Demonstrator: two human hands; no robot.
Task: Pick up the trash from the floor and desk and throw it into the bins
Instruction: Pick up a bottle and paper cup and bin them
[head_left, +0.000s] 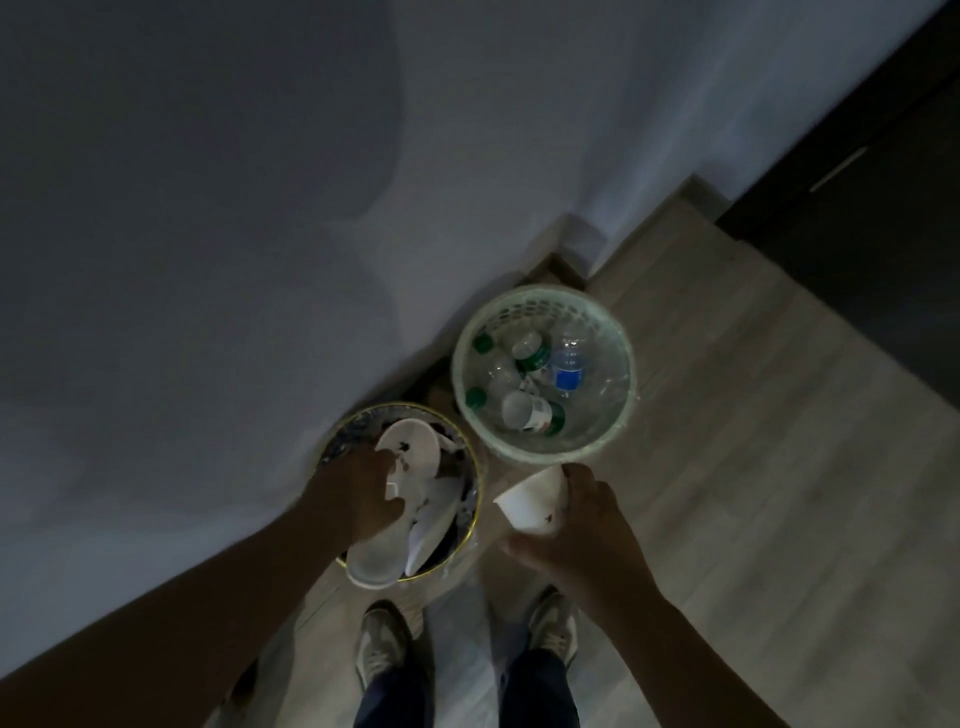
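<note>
Two bins stand against the wall. The left bin (470, 457) has a gold rim and holds white paper plates (415, 452) and crumpled paper. My left hand (358, 493) reaches into it, its fingers pinching the edge of a white plate. The right bin (621, 415) is pale green mesh with a clear liner and holds several plastic bottles (535, 413). My right hand (582, 525) grips a white paper cup (530, 501), tilted on its side just in front of the green bin and to the right of the left bin.
A grey wall (208, 208) fills the left and top. Light wooden floor (753, 467) stretches to the right, with dark furniture (883, 182) at the upper right. My two shoes (382, 649) stand just in front of the bins.
</note>
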